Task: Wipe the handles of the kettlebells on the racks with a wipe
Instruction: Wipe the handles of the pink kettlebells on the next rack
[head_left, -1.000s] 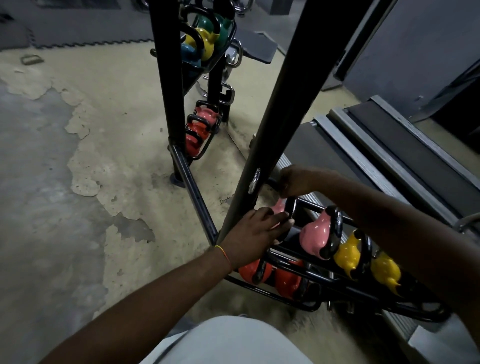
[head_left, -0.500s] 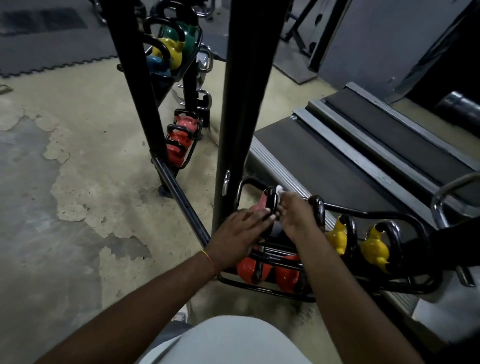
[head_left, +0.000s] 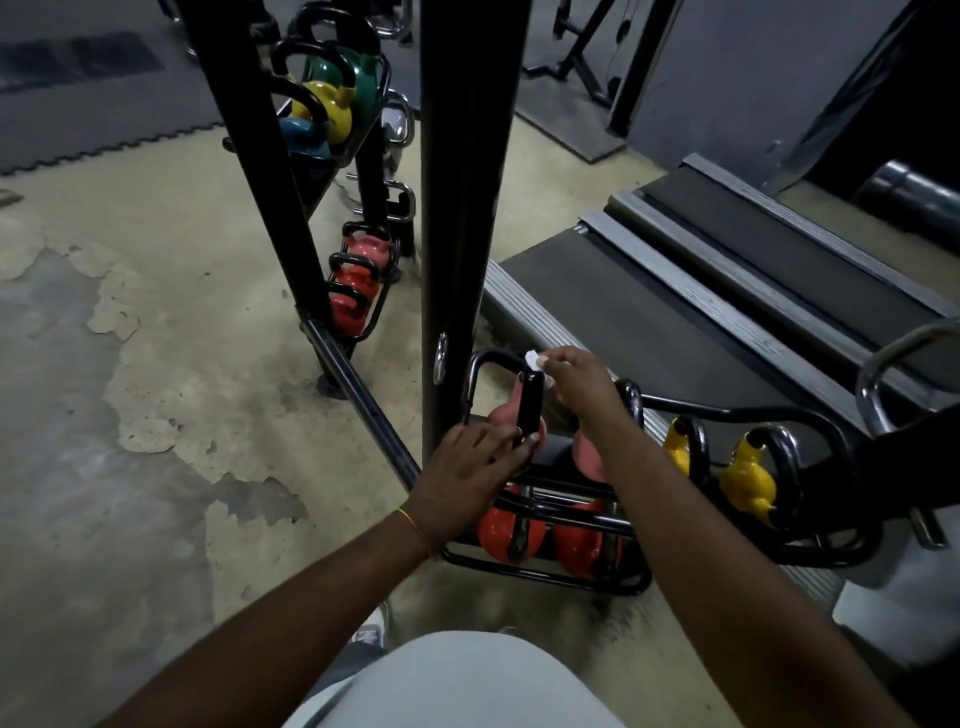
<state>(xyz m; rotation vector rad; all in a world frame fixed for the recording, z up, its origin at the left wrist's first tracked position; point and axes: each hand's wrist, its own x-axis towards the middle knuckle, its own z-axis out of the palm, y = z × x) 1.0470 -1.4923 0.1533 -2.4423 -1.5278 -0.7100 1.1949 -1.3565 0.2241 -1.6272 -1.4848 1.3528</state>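
Two ends of the handle (head_left: 530, 405) covered: right hand (head_left: 576, 382) pinching the wipe (head_left: 534, 359) at the far tip, left hand (head_left: 467, 470) lying straight-fingered on the near end.

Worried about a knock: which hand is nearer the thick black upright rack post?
Left. The left hand rests on the pink kettlebell just right of the black upright rack post; the right hand, pinching a white wipe, is farther right, past the kettlebell's black handle.
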